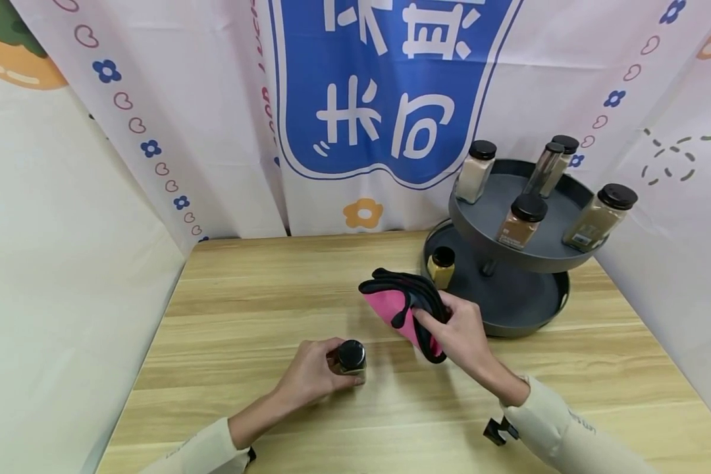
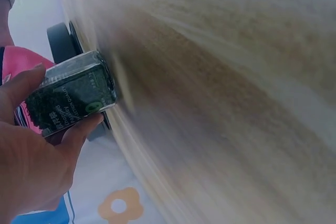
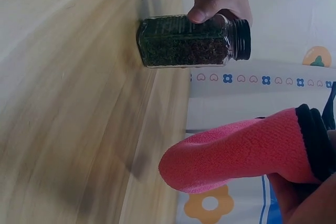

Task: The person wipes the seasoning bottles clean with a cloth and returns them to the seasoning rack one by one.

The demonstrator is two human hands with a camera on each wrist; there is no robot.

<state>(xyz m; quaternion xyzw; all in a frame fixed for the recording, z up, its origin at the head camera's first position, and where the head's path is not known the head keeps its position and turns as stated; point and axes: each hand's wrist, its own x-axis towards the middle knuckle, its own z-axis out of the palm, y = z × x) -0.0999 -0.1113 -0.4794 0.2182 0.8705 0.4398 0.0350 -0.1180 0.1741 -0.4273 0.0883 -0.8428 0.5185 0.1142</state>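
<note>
My left hand (image 1: 315,370) grips a glass spice jar (image 3: 184,43) with a black lid, thumb on one side and fingers on the other. Dark green dried herbs fill the jar, which is upright at the table surface; I cannot tell whether its base touches the wood. To the right, my right hand (image 1: 463,329) pinches a folded pink cloth (image 1: 388,306) with black edging, held above the table. In the right wrist view the folded cloth (image 3: 236,153) hangs between the fingers, apart from the jar. The left wrist view shows the jar's printed label (image 2: 71,100) close up.
A dark grey two-tier round stand (image 1: 509,260) is at the back right. Several black-lidded jars are on its upper tier, including a brown spice jar (image 1: 521,220); a yellow jar (image 1: 441,266) sits on the lower one. Printed white curtain (image 1: 231,131) backs the wooden table (image 1: 243,296).
</note>
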